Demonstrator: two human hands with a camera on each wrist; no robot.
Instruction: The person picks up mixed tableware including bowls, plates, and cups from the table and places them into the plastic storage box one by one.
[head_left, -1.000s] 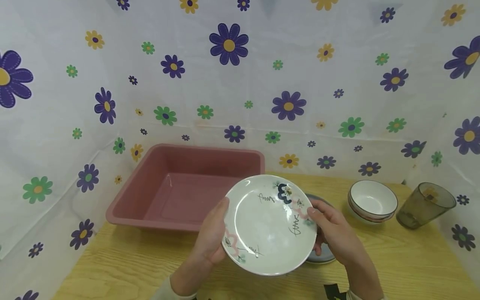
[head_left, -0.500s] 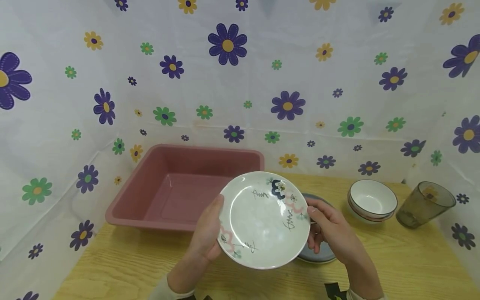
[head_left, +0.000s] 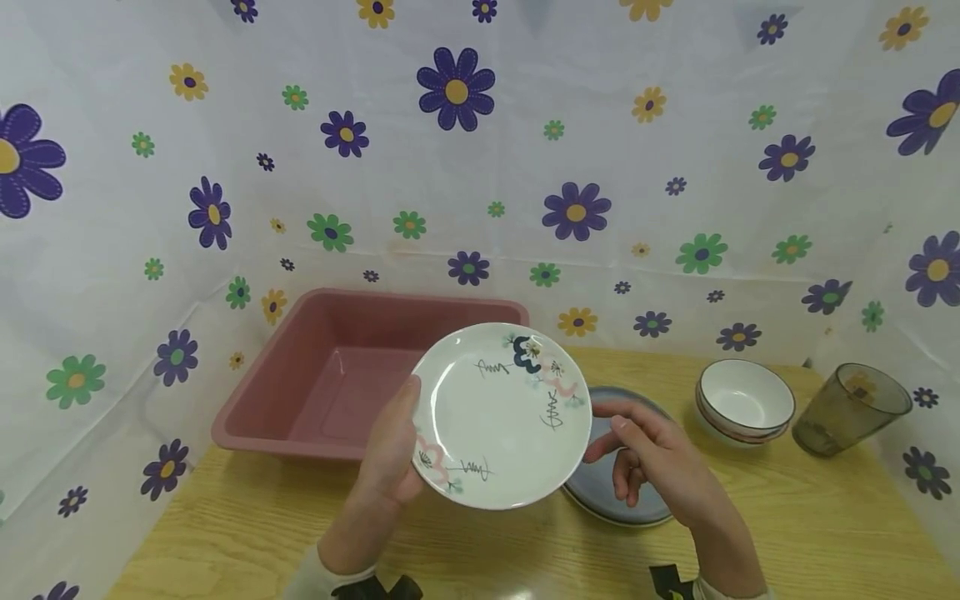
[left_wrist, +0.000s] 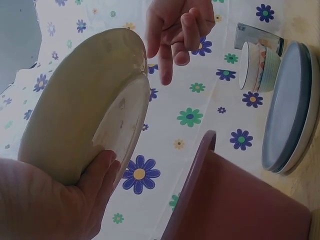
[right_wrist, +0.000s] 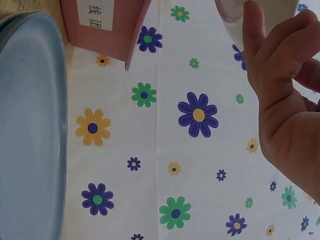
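My left hand (head_left: 386, 450) grips the left edge of a round white plate (head_left: 498, 425) with pink and dark blue flowers and script-like marks. The plate is held up over the table, tilted so its face shows in the head view; its underside (left_wrist: 75, 105) shows in the left wrist view. Just off the plate's right edge is my right hand (head_left: 663, 462), fingers loosely bent, holding nothing. Whether a fingertip still touches the rim cannot be told. Below that hand, a blue-grey plate (head_left: 633, 492) lies stacked on a pale-rimmed one.
A pink rectangular basin (head_left: 300, 383) stands at the back left, bearing a white label (right_wrist: 95, 14). Stacked bowls (head_left: 746, 400) and a smoky, see-through cup (head_left: 851, 408) stand at the right. Flowered sheeting (head_left: 510, 167) encloses the wooden table (head_left: 247, 533).
The flowered plate has moved left and slightly up with my left hand. My right hand has let go of its right edge, uncovering more of the blue-grey plate.
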